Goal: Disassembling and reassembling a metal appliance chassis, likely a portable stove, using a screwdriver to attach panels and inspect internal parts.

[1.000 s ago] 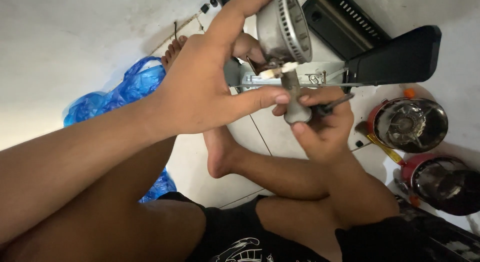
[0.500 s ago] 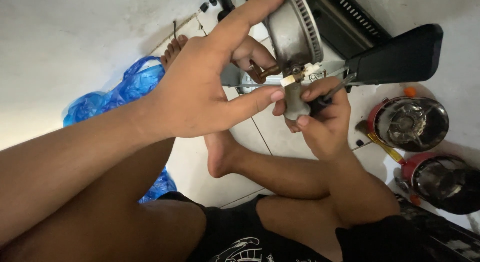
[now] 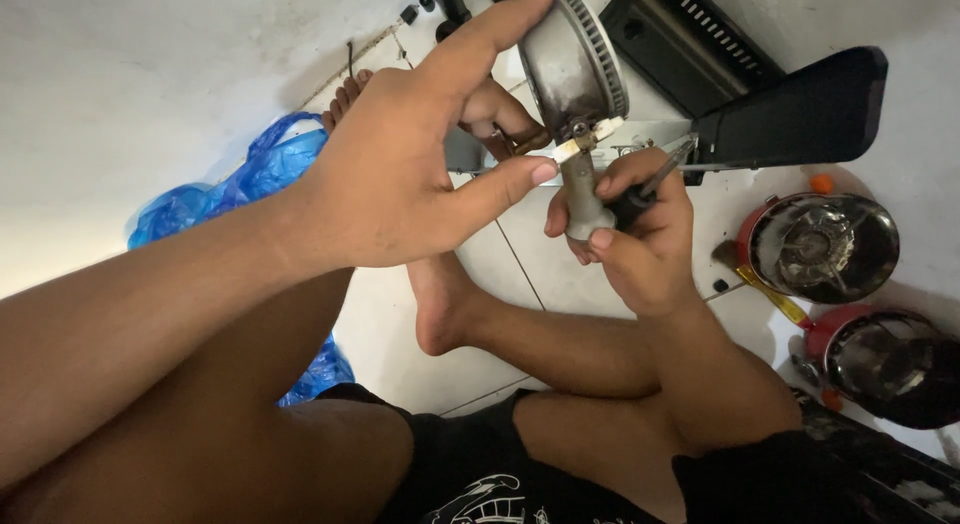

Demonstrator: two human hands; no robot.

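Burner head (image 3: 572, 59): we saw dull grey metal, worn, ribbed rim. Its stem (image 3: 582, 206): matt grey metal. Right of burner head, black panel (image 3: 800, 109) looked smooth, semi-matt plastic. Two pots (image 3: 822, 246) below panel: glossy metal insides, red shells. Left of burner head, bag (image 3: 232, 189): crinkled shiny blue plastic. Floor tiles (image 3: 520, 264) glazed, smooth.

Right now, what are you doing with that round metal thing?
A person sits on a tiled floor and holds up a round metal burner part with a tube under it. The left hand steadies it, thumb pressed by a small white piece. The right hand grips the tube together with a dark-handled tool. Two red-rimmed metal burners sit on the floor to the right, and a blue plastic bag lies to the left.
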